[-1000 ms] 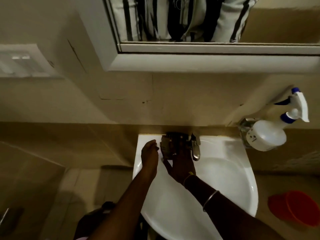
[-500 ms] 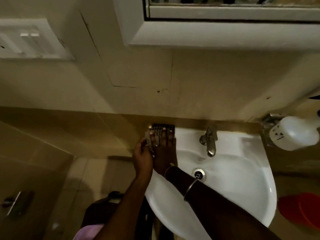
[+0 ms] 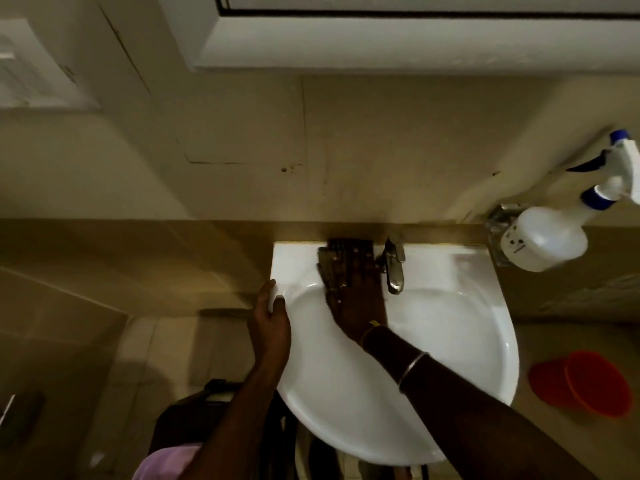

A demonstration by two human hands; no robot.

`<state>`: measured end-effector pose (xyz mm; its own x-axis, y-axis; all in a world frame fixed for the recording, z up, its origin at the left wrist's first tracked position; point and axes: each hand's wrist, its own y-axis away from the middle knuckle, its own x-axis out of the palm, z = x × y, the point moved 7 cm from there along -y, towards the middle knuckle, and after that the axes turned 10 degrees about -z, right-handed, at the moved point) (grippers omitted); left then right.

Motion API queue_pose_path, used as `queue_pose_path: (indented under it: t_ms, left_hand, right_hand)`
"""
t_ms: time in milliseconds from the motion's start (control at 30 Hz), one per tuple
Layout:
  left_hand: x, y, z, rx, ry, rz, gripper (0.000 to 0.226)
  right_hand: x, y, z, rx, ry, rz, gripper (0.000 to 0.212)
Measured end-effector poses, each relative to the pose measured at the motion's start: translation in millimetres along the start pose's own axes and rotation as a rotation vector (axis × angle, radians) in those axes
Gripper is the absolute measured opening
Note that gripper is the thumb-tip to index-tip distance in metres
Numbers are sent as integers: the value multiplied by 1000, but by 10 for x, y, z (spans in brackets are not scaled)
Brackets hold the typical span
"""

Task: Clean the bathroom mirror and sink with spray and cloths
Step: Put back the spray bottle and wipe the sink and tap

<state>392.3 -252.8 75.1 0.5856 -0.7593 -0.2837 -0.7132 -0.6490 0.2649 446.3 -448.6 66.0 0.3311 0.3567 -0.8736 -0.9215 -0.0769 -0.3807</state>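
The white sink [image 3: 450, 341] fills the lower middle, with a chrome faucet [image 3: 393, 268] at its back. A dark patterned cloth [image 3: 343, 252] lies on the back ledge just left of the faucet. My right hand [image 3: 356, 306] presses flat on the cloth, fingers straight and pointing at the wall. My left hand [image 3: 268, 323] holds the sink's left rim, thumb on top and fingers outside the edge. A white spray bottle [image 3: 547, 237] with a blue collar hangs on a wall fitting to the right. Only the mirror's white lower frame [image 3: 381, 36] shows at the top.
Two red tubs [image 3: 588, 382] sit on the floor at the right. A pink cloth [image 3: 162, 462] shows at the bottom left edge. A white switch panel [image 3: 31, 74] is on the wall at upper left. Beige tiled wall runs behind the sink.
My right hand slid the cloth from the sink's back left corner toward the faucet. My left hand left the cloth and took hold of the sink's left rim.
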Motion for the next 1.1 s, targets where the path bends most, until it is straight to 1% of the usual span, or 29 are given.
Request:
queue_pose_path:
  t_ms: [67,100,200,267,400,533,733,900,1000,1100]
  left_hand:
    - [5,0,31,-5,-4,-1,38]
    - [1,-3,44,-14,8,-5,38]
    - [-24,1,29,-37,58,-9,36]
    - [-55,-27,6,-73,97,-15,34]
    - [-118,-122,66,-140,197,-12,30]
    - [-160,-222,276,-211,228,38,25]
    - [-140,-228,183,-234,393,2,32]
    - [-278,-98,331,-247,404,-1,35]
    - [-373,14,400,-280,423,-24,38]
    - [-458,144,444,-310,435,-35,35]
  right_hand:
    - [-31,29,-67,42,2,-20,91]
    - [-6,33,-50,86,7,-22,92]
    - [93,12,96,279,1,-21,88]
    - [164,-45,242,316,-15,2,88]
    - [325,-107,569,201,-16,114,86]
    - [509,-1,886,103,1,237,74]
    - [550,116,1132,10,-55,332,71]
    - [518,370,1257,-7,-174,423,65]
    - [461,564,1339,-11,-237,449,64]
    - [412,754,1399,43,-326,472,64]
